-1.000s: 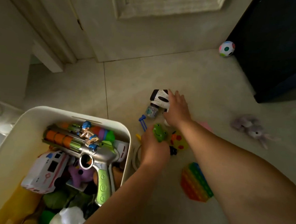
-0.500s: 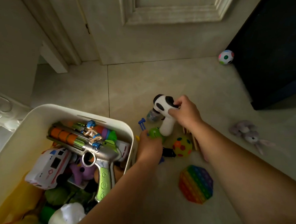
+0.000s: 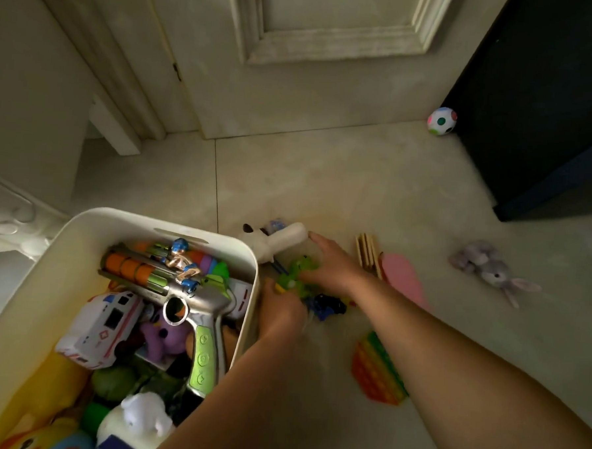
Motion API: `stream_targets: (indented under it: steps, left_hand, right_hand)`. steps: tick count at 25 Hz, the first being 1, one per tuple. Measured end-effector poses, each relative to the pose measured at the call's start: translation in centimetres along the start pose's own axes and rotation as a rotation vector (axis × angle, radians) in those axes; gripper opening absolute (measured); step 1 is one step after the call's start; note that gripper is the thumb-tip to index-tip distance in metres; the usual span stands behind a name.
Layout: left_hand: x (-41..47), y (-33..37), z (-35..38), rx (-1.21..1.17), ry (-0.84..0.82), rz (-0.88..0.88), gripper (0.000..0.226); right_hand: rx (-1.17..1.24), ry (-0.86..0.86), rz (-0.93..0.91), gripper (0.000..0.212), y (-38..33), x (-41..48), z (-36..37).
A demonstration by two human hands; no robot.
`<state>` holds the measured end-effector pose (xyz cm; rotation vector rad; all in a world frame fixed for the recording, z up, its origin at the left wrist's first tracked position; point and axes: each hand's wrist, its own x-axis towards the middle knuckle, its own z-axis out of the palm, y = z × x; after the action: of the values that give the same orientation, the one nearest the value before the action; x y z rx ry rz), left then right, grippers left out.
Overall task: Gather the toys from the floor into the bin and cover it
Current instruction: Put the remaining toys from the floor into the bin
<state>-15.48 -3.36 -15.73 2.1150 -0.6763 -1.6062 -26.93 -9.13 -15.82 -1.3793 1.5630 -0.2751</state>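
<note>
The bin [image 3: 133, 217] sits just left of both: the left grip [image 3: 279, 316], nearer its rim, curls round the frog [image 3: 297, 274]; the right grip [image 3: 333, 269], fingers straight and empty, lies by the panda [image 3: 269, 240], whose handle points at it.

Plastic, plush, wood and tile.
At 8 o'clock the bin [image 3: 81, 233] is smooth, matt white plastic; the toy gun [image 3: 194, 301] in it looks glossy, chrome-like. At 3 o'clock the rabbit [image 3: 491, 269] is fuzzy plush. At centre, the sticks [image 3: 366, 253] are bare wood and the green toy [image 3: 299, 269] is smooth plastic. The floor [image 3: 358, 179] is faintly sheened tile.
</note>
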Motion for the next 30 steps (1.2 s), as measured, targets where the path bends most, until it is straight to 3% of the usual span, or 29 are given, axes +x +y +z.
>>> stream_targets:
  steps: [3, 6, 8, 10, 12, 14, 18, 21, 23, 25, 27, 29, 30]
  left_hand:
    - [0.0, 0.1, 0.3, -0.002, 0.056, -0.007, 0.025]
    - [-1.2, 1.1, -0.4, -0.102, 0.042, -0.014, 0.043]
    - [-1.7, 1.2, -0.7, -0.15, 0.027, 0.011, 0.041]
    - [-1.4, 1.1, -0.8, -0.167, 0.036, 0.0, 0.033]
    - [-1.2, 1.0, -0.7, -0.176, 0.018, -0.046, 0.038]
    - [-1.0, 0.8, -0.6, -0.183, -0.013, -0.071, 0.051]
    - [-2.6, 2.0, -0.5, -0.467, -0.042, 0.031, 0.056]
    - [-4.1, 3.2, -0.6, -0.646, -0.141, 0.202, 0.053]
    - [-5.1, 3.7, -1.0, -0.555, -0.137, 0.237, 0.042]
    - [-6.3, 3.9, -1.5, -0.432, -0.114, 0.24, 0.035]
    - [-7.0, 4.0, -1.8, -0.297, -0.078, 0.317, 0.036]
    - [-7.5, 4.3, -2.2, -0.255, -0.059, 0.428, 0.036]
    - [-7.6, 4.4, -2.2, -0.26, -0.07, 0.474, 0.037]
  right_hand:
    - [-0.292, -0.039, -0.011, 0.059, -0.4, 1.9, 4.8]
    - [-0.244, 0.394, 0.026, 0.05, -0.6, 3.1, 5.8]
    - [-0.432, 0.507, -0.097, 0.056, -1.1, 3.9, 5.2]
    - [-0.61, 0.258, -0.174, 0.066, -1.8, 5.0, 4.9]
    - [-0.751, 0.047, -0.114, 0.057, -1.9, 5.8, 5.3]
    - [-0.827, 0.08, -0.126, 0.044, -1.1, 5.8, 5.8]
    - [-0.425, 0.402, -0.184, 0.037, -0.5, 2.5, 4.6]
    - [-0.39, 0.628, -0.346, 0.017, 0.1, -2.9, 3.5]
    - [-0.208, 0.605, -0.372, 0.016, 1.0, -6.2, 3.7]
    - [-0.027, 0.52, -0.429, 0.029, 2.1, -8.6, 4.5]
    - [-0.066, 0.57, -0.475, 0.04, 3.7, -9.5, 4.5]
    - [-0.257, 0.638, -0.316, 0.052, 5.4, -8.7, 3.2]
    - [-0.407, 0.592, -0.183, 0.062, 6.2, -7.9, 2.2]
